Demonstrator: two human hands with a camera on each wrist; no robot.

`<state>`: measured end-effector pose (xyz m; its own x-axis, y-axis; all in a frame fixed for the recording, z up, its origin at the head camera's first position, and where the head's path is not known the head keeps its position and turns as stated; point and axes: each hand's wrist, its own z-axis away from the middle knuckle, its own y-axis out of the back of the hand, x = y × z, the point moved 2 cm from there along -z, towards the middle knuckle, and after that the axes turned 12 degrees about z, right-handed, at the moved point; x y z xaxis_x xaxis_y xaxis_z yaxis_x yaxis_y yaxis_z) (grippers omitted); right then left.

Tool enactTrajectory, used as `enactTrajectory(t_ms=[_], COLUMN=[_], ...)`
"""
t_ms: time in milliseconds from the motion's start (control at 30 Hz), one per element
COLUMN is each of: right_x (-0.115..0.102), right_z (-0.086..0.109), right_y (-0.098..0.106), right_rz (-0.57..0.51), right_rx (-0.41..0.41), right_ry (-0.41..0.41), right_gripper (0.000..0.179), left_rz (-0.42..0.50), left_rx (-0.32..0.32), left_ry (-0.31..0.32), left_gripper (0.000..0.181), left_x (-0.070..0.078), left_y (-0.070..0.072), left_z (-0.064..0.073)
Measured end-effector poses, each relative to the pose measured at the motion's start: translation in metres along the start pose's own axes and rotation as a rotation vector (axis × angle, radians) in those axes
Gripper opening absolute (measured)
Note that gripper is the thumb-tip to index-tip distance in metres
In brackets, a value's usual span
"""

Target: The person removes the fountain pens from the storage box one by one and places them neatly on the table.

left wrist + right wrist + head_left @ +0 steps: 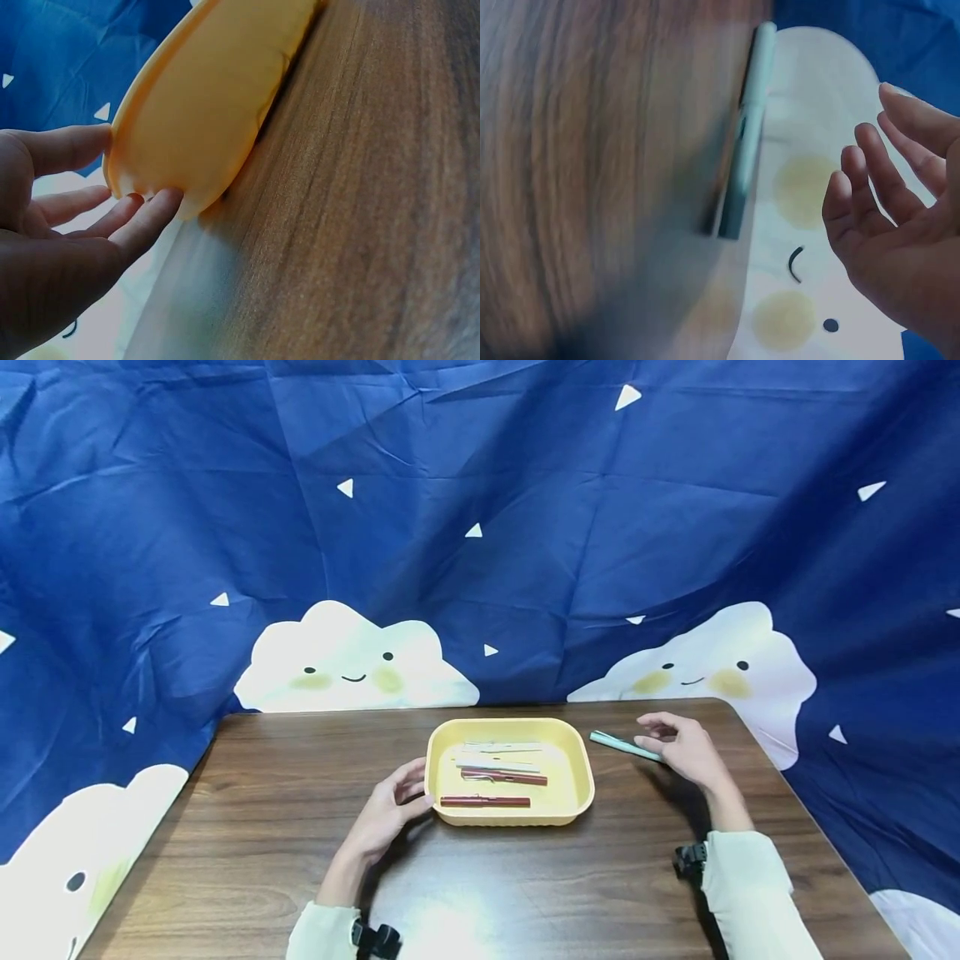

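A shallow yellow tray (585,789) sits on the table. Inside it lie a dark red pen (485,802) near the front, another dark red pen (517,778) behind that, and pale pens (498,767) farther back. My left hand (386,810) is at the tray's left end; in the left wrist view its fingertips (161,204) touch the outer wall, with the uppermost digit right at the rim. To the tray's right a capped light green pen (618,743) rests on the table. Above its right end hovers my right hand (686,747), fingers loosely bent, holding nothing.
The brown wooden table (277,827) ends at a back edge just behind the tray. Behind it hangs a blue curtain (525,568) with white clouds and small triangles. Each wrist carries a small black camera (690,862).
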<state>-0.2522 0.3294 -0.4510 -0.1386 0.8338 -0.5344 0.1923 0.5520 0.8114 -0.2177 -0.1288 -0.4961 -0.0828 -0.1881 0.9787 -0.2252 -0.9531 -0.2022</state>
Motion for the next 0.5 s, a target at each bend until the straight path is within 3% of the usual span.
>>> enactTrajectory(t_ms=[500], right_x=[-0.039], right_z=[0.007], right_y=[-0.004], right_rz=[-0.125], right_rx=[-0.049], right_ry=[0.043], right_gripper=[0.042], left_rz=[-0.007], left_rx=[0.005], left_ry=[0.011], left_gripper=[0.061], left_x=[0.0], left_y=[0.0], left_z=[-0.001])
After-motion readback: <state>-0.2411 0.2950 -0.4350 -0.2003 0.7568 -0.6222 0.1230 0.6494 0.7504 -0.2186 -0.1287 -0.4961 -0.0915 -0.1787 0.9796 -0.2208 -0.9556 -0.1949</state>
